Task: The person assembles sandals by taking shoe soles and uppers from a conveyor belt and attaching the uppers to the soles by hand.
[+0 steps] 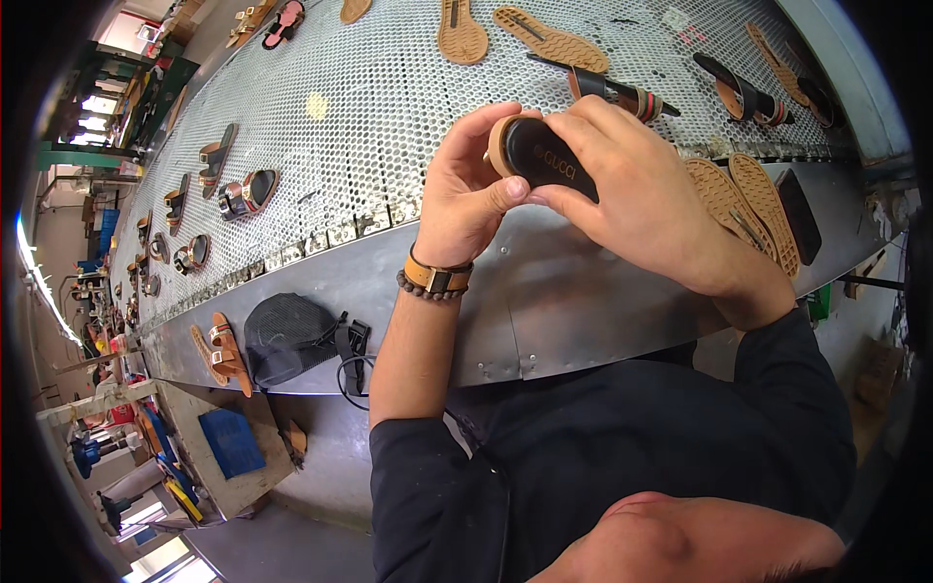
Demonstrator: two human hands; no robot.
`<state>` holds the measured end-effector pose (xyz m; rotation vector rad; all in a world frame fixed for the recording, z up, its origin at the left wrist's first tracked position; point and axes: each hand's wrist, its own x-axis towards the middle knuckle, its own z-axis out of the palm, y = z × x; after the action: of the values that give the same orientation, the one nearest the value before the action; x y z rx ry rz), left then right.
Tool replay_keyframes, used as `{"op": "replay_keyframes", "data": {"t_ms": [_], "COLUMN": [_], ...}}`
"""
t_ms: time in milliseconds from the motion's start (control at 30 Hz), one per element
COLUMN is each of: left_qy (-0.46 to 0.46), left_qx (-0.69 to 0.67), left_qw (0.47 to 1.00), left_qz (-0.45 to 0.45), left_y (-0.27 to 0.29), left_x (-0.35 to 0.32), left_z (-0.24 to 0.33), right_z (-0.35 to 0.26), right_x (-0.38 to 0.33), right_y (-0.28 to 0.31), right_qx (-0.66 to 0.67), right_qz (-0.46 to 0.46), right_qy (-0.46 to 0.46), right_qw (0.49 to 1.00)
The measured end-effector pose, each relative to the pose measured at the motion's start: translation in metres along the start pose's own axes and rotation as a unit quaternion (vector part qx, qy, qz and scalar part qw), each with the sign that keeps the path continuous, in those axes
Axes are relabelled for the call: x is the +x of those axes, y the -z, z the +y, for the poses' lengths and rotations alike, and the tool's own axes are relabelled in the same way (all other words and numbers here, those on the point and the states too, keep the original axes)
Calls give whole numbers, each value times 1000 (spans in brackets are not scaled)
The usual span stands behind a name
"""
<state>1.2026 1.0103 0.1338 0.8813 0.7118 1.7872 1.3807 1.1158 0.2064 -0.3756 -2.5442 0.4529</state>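
Above the bench's metal edge I hold a sandal (533, 148) with a black footbed and a tan sole edge. Around its rounded end wrap the fingers of my left hand (465, 185), the thumb pressed on the tan rim. My right hand (637, 180) grips the same sandal from the other side, its fingers over the black footbed and its thumb close to the left one. Most of the sandal's far part is hidden behind my right hand. Just past that hand lies a black sandal with a striped strap (622, 95).
A perforated metal conveyor (360, 107) carries several sandals and tan soles (462, 34). On the smooth metal ledge (573, 311) lie tan soles (763, 199) at right, and a black mesh cap (289, 335) beside brown sandals (228, 352) at left. A black cable (350, 374) hangs nearby.
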Motion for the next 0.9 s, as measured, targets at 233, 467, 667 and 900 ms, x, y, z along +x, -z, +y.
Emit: {"op": "replay_keyframes", "data": {"t_ms": [233,467,667,900], "left_qy": [1,-85,-26,-44], "left_qx": [18,212,78,141], "left_qw": [1000,973,996,987], "left_qz": [19,31,40,68], "left_y": [-33,-83,-96,-98], "left_x": [24,27,25,17], "left_z": [-6,-5,10,6], "right_z": [25,18,52,55], "right_x": [4,-8,-1,-18], "right_y": [25,29,85,37], "right_qx": [-16,-211,246,542], "right_qz": [14,146,-43,-191], "right_qy": [32,97,-86,-162], "right_qw": [999,962,965,802]}}
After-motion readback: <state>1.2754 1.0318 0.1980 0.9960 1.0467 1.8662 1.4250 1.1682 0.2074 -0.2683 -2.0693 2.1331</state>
